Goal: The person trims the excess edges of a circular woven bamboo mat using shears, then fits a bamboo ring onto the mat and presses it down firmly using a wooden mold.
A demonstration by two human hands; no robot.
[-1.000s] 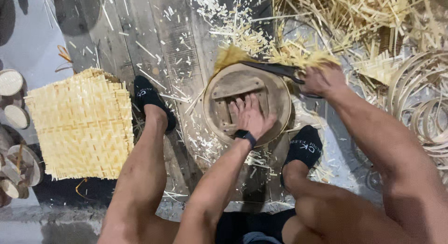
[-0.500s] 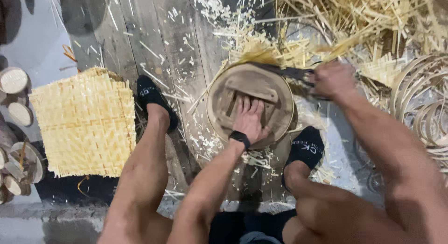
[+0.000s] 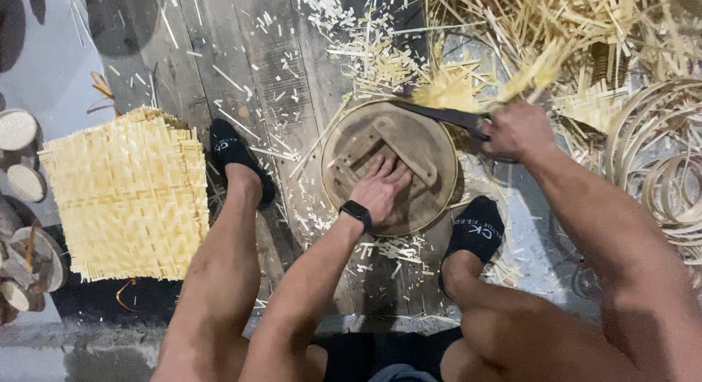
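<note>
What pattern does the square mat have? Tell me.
The square mat is pale yellow, woven in a zigzag, herringbone-like pattern; the head view shows it.

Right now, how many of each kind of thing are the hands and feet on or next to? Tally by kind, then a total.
Round wooden form under the left hand: 1
Dark blade held in the right hand: 1
Stacks of woven yellow mats: 1
Black socks: 2
Black wristwatch: 1
Total: 6
</note>
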